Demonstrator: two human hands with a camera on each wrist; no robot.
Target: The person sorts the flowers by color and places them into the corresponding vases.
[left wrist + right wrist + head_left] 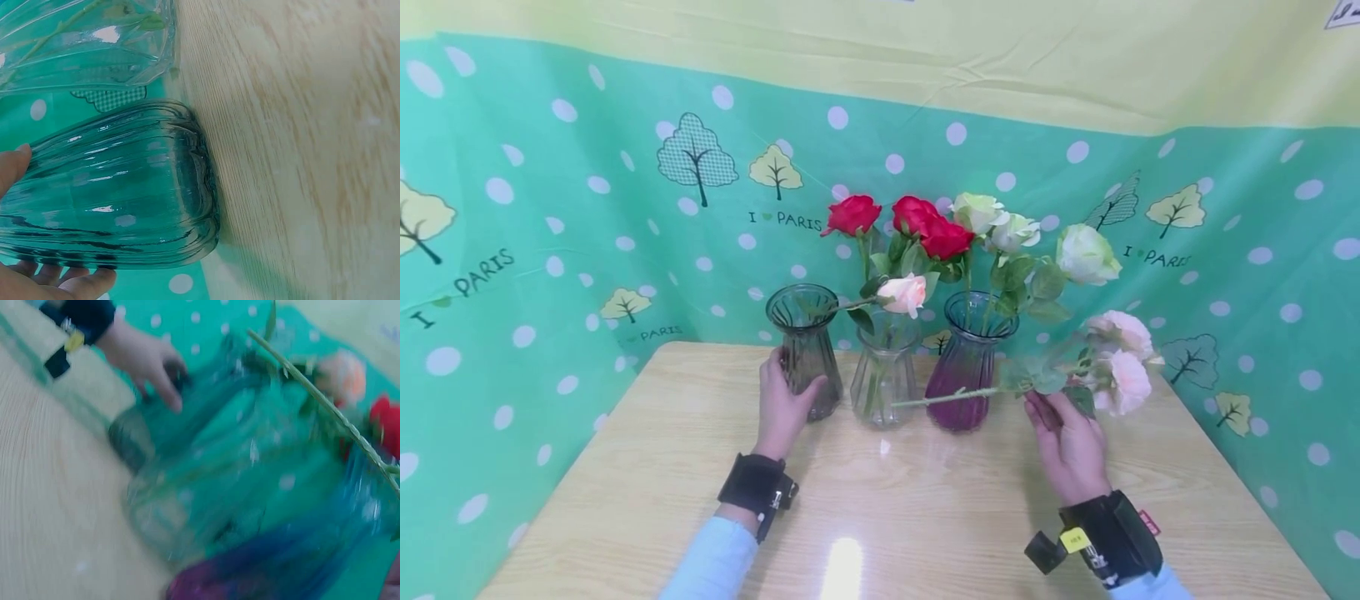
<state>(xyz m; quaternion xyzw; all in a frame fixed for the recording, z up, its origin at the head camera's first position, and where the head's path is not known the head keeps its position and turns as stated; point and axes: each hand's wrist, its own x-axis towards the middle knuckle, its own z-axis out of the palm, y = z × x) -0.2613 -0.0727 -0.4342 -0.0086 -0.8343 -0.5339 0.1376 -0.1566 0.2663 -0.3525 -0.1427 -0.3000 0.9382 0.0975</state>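
Observation:
My left hand (786, 402) grips the lower half of a dark grey ribbed glass vase (808, 350), thumb on one side and fingers on the other. A pale pink rose (902, 294) leans rightward out of that vase. My right hand (1072, 442) pinches a stem of pink flowers (1123, 383) near its leaves; the heads point right. The bare stem end (940, 400) extends left, in front of the purple vase. The right wrist view shows this stem (325, 403) crossing before the vases. In the left wrist view, the grey vase (125, 194) stands on the table.
A clear vase (883, 383) with red roses (853, 215) stands in the middle. Right of it, a blue-to-purple vase (962, 387) bears whitish-green roses (1086, 254). Behind the wooden table (910, 508) hangs a green dotted cloth (625, 183).

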